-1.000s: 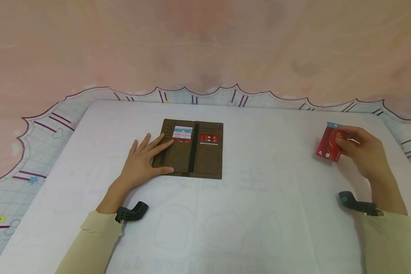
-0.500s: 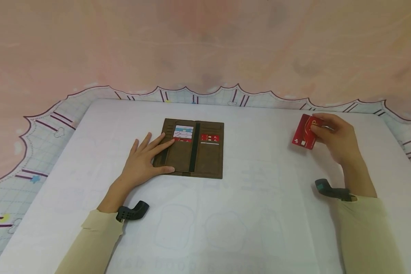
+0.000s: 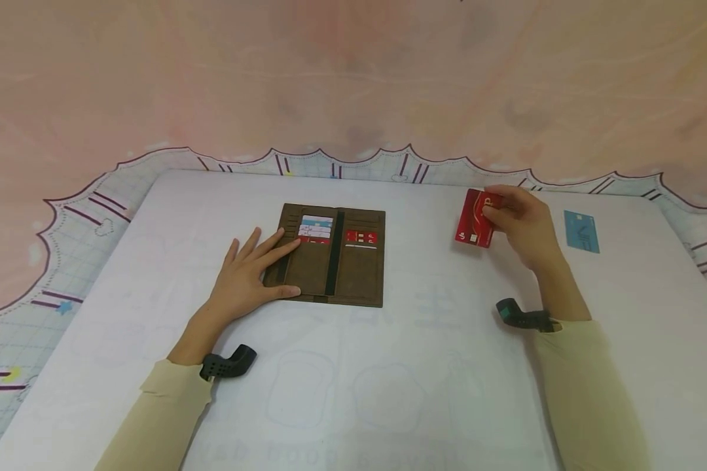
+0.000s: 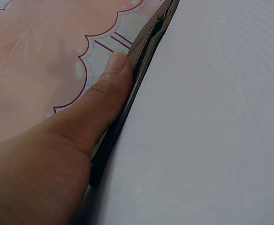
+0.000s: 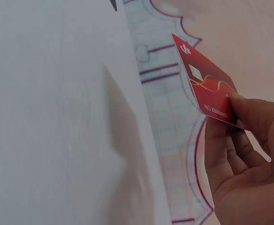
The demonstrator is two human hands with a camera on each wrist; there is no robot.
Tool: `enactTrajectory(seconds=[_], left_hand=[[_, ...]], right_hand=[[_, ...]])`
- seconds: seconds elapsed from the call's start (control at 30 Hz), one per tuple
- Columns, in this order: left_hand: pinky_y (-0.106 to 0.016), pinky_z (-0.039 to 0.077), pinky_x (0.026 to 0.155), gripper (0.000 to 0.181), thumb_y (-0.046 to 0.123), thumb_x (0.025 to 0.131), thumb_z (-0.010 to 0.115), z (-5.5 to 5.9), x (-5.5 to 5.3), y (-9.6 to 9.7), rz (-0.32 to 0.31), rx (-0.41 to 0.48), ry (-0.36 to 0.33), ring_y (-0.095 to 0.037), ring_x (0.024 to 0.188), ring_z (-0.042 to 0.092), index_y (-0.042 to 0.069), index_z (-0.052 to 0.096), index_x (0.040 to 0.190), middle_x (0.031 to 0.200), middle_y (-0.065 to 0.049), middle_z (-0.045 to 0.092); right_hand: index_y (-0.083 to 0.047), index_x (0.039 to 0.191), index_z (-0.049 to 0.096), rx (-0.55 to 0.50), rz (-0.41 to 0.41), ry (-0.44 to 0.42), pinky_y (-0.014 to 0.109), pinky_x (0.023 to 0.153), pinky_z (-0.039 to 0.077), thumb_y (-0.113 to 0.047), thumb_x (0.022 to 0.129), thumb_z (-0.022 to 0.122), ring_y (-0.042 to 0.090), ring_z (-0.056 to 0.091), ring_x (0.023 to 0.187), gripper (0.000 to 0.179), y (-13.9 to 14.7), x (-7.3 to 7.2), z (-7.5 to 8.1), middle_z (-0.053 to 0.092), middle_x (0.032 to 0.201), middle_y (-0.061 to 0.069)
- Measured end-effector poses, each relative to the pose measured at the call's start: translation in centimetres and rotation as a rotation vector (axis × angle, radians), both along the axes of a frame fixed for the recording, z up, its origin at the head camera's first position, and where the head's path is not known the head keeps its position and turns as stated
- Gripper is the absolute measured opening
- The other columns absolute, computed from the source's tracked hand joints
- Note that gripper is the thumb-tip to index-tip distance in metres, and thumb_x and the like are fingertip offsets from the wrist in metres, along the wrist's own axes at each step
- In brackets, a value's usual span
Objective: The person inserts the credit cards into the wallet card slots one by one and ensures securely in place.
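Note:
A brown wallet (image 3: 359, 275) lies spread flat on the white table, cards showing in the slots of both halves. My left hand (image 3: 244, 281) rests on its left half with fingers straight and spread; in the left wrist view the thumb (image 4: 111, 89) lies along the wallet's edge (image 4: 148, 51). My right hand (image 3: 524, 226) pinches a red card (image 3: 474, 219) between thumb and fingers, to the right of the wallet. A gold chip and a printed number show on the red card (image 5: 205, 84) in the right wrist view, where it is held above the table.
A blue card (image 3: 581, 231) lies on the white table (image 3: 418, 366) to the right of my right hand. Beyond the table's far edge hangs or lies a pink cloth (image 3: 353, 78) with a scalloped, striped border.
My right hand has carried the red card leftward, towards the wallet. The blue card, earlier mostly covered, now shows whole on the table. My left hand and the wallet have stayed in place.

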State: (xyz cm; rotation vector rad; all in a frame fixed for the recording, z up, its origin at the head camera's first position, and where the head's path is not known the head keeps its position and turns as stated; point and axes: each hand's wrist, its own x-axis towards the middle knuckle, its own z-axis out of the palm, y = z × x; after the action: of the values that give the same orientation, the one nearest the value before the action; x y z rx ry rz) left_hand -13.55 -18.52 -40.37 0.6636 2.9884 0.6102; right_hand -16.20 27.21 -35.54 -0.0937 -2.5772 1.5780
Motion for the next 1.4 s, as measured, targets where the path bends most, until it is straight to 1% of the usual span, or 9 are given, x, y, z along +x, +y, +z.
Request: enactTrajectory(seconds=[0.13,0.37,0.47,0.6,0.7,0.9,1.07,1.23,1.4], left_hand=[[-0.056,-0.008,0.112,0.085,0.060,0.076,0.070,0.1,0.0,0.0,0.001,0.004,-0.005,-0.034,0.145,0.002,0.030,0.038,0.148,0.158,-0.004,0.021],[-0.056,-0.008,0.112,0.085,0.061,0.076,0.069,0.1,0.0,0.0,0.003,0.005,-0.007,-0.034,0.145,0.002,0.031,0.037,0.148,0.158,-0.003,0.021],[-0.056,-0.008,0.112,0.085,0.061,0.077,0.069,0.0,0.0,-0.1,0.003,-0.001,-0.004,-0.034,0.145,0.002,0.030,0.037,0.149,0.158,-0.003,0.021],[-0.056,-0.009,0.112,0.085,0.061,0.076,0.069,0.0,-0.1,-0.1,0.001,0.001,-0.004,-0.034,0.145,0.001,0.030,0.037,0.148,0.158,-0.003,0.020],[-0.056,-0.008,0.112,0.085,0.062,0.076,0.069,-0.1,-0.2,-0.1,-0.001,0.003,-0.003,-0.034,0.145,0.001,0.030,0.037,0.148,0.158,-0.003,0.020],[-0.056,-0.008,0.112,0.085,0.061,0.076,0.070,-0.2,-0.2,0.0,-0.005,0.006,0.004,-0.034,0.145,0.002,0.031,0.037,0.148,0.158,-0.003,0.021],[-0.056,-0.008,0.112,0.086,0.060,0.076,0.071,-0.2,-0.1,-0.1,-0.006,0.013,0.005,-0.034,0.145,0.002,0.030,0.037,0.148,0.158,-0.003,0.021],[-0.055,-0.008,0.112,0.086,0.060,0.075,0.072,-0.2,-0.1,-0.1,-0.004,0.013,0.013,-0.034,0.145,0.002,0.030,0.038,0.148,0.157,-0.004,0.022],[-0.055,-0.008,0.112,0.086,0.061,0.075,0.071,-0.2,-0.1,-0.1,-0.005,0.010,0.008,-0.034,0.145,0.002,0.030,0.038,0.148,0.157,-0.004,0.022]], right_hand=[[-0.017,0.134,0.056,-0.026,0.033,0.028,0.019,0.079,0.052,-0.022,0.094,0.062,0.020,0.056,0.104,0.041,-1.6,-0.7,-0.2,0.055,0.119,0.008],[-0.013,0.131,0.058,-0.129,0.088,0.071,0.021,0.079,0.053,-0.014,0.094,0.062,0.019,0.059,0.100,0.038,-4.2,-1.8,-0.2,0.057,0.116,0.009],[-0.013,0.131,0.058,-0.143,0.102,0.090,0.024,0.081,0.054,-0.015,0.093,0.063,0.020,0.059,0.101,0.038,-5.4,-2.4,-0.1,0.058,0.117,0.008],[-0.015,0.130,0.058,-0.170,0.112,0.091,0.027,0.083,0.053,-0.016,0.093,0.064,0.020,0.060,0.104,0.038,-6.8,-3.1,-0.1,0.058,0.118,0.008],[-0.015,0.130,0.058,-0.197,0.111,0.087,0.028,0.084,0.053,-0.016,0.092,0.064,0.021,0.059,0.105,0.038,-7.6,-3.4,-0.3,0.058,0.119,0.008],[-0.013,0.129,0.058,-0.241,0.089,0.108,0.030,0.085,0.053,-0.013,0.093,0.064,0.022,0.059,0.106,0.037,-9.1,-4.0,-0.6,0.059,0.120,0.009],[-0.014,0.130,0.058,-0.264,0.087,0.100,0.032,0.086,0.053,-0.013,0.093,0.064,0.022,0.059,0.106,0.038,-10.5,-4.6,-1.0,0.059,0.121,0.009],[-0.012,0.128,0.058,-0.291,0.102,0.125,0.031,0.084,0.054,-0.011,0.093,0.063,0.022,0.060,0.104,0.036,-11.6,-5.1,-1.2,0.059,0.120,0.009],[-0.013,0.126,0.059,-0.346,0.080,0.140,0.031,0.081,0.055,-0.009,0.092,0.064,0.023,0.062,0.101,0.034,-12.6,-5.5,-1.5,0.059,0.118,0.010]])
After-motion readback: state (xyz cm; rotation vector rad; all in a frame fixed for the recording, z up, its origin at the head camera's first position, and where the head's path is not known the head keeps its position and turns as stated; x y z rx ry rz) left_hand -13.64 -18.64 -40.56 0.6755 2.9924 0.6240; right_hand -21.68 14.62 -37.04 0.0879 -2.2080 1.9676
